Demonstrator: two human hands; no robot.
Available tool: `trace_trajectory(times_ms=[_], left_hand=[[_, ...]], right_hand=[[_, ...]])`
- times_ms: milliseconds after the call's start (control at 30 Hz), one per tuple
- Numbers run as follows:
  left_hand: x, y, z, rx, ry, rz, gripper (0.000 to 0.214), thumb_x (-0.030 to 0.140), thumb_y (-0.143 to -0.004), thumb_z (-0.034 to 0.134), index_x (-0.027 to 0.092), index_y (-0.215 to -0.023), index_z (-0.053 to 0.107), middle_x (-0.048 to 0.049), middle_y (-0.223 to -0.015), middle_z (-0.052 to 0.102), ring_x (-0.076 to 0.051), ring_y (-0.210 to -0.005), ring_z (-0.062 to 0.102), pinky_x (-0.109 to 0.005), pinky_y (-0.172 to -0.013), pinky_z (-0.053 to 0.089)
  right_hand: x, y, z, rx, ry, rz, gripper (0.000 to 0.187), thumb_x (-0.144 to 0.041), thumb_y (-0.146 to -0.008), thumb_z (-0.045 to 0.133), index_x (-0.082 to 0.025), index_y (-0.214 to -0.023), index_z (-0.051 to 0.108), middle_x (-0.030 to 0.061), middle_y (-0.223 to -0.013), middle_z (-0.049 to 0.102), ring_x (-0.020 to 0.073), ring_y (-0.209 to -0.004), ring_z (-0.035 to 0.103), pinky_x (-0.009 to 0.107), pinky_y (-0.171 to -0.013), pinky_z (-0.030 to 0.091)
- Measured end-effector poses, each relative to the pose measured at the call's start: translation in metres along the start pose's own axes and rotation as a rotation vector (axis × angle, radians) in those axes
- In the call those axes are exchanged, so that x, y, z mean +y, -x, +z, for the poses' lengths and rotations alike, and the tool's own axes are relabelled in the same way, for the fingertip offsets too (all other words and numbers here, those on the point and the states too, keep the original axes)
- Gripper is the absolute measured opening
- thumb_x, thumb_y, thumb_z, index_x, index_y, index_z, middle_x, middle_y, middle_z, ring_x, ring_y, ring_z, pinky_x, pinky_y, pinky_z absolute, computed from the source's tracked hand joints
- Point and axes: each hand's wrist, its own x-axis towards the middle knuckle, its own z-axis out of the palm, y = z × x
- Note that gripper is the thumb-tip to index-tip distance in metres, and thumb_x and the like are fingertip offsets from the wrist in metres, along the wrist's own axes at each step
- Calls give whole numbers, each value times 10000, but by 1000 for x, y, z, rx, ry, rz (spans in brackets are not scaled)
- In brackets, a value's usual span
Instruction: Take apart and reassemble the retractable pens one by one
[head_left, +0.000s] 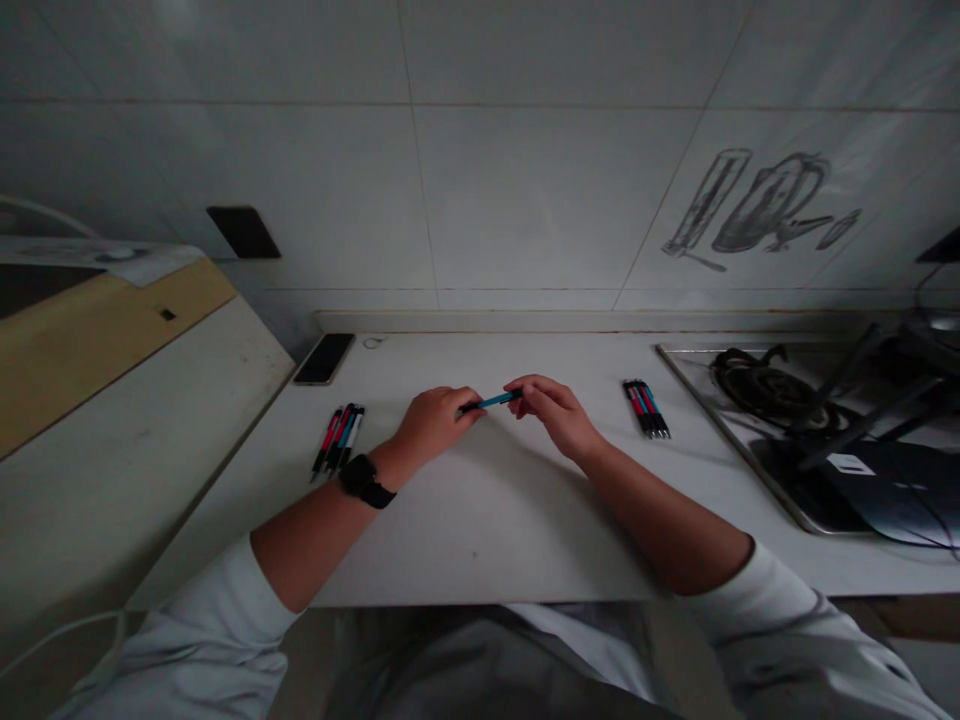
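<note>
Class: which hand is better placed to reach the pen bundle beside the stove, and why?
Right, probably. The right hand holds the blue pen at its end nearer that bundle, with bare counter between; the left hand holds the other end and would have to cross over.

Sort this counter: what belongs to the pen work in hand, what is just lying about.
In hand: teal pen, held by left hand and right hand; pen pile at left; pen pile at right.
Lying about: phone, gas burner.
</note>
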Motion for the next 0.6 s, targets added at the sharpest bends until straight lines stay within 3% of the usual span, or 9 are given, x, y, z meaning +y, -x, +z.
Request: trace_trajectory(times_ms=[133,267,467,600], left_hand=[[6,-7,-6,27,-8,25,93,313,-933,740,226,-963,752,-20,-875,765,-194,-815,679,-303,-738,460],[4,-7,2,119,5,56,73,299,-929,751,228,-947,756,-10,-852,762,-186,-794,664,-308,-748,459],[-11,-2,16,185,14,115,79,303,-934,749,224,-935,762,-18,-880,780,-185,-787,665,-324,-774,476],[-18,0,18,176,37,126,80,297,-939,742,219,-953,757,-20,-898,784,-191,-807,666,-333,-780,482]], right_hand=[[-2,-1,-4,-32,-258,94,334,-495,-912,677,-194,-1042,740,34,-783,653,160,-716,595,296,-682,487],[0,-3,-6,-90,-410,158,294,-473,-894,717,-199,-999,731,29,-766,649,154,-699,598,284,-671,473],[6,-4,-7,-107,-405,235,268,-457,-882,741,-214,-992,708,29,-793,648,165,-720,607,301,-706,496],[10,-4,-7,-103,-285,222,324,-515,-929,674,-209,-1030,705,28,-814,643,163,-750,611,302,-726,499]])
